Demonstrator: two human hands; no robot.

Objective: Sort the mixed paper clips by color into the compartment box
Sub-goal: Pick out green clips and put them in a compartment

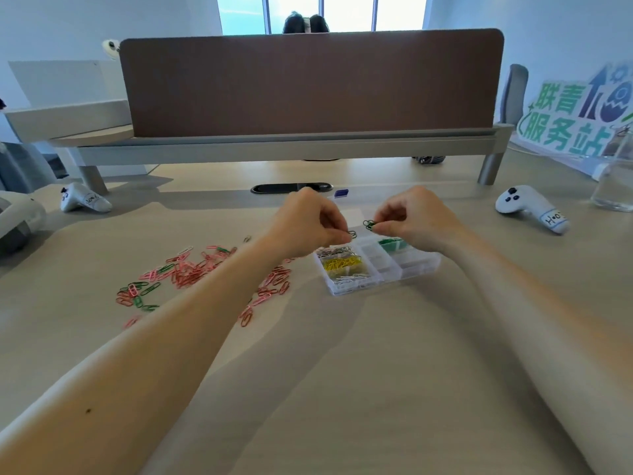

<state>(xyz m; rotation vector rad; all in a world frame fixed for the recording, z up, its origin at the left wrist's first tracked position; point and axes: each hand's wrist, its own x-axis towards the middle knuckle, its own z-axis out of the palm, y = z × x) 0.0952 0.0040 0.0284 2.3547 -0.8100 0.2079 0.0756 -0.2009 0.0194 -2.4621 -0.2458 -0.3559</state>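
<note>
The table [342, 371] has a pale wood-grain top, matt and smooth. The compartment box [421, 265] is clear, glossy hard plastic. The loose paper clips [191, 269] towards the table's left edge are wire in a smooth red, pink or green coating. In the box the silver clips [334, 251] look like bare shiny metal, and the yellow clips [342, 264] and green paper clips [392, 244] look coated. Along the far edge the divider panel [308, 87] is brown matt cloth. Near the right edge the controller [524, 204] is smooth white plastic, and the glass [615, 186] is clear and glossy.

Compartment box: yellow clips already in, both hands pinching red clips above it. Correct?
Not quite. In the head view, the left hand and right hand are pinching green clips, not red. The yellow clips are in the compartment box, with both hands above it.
</note>
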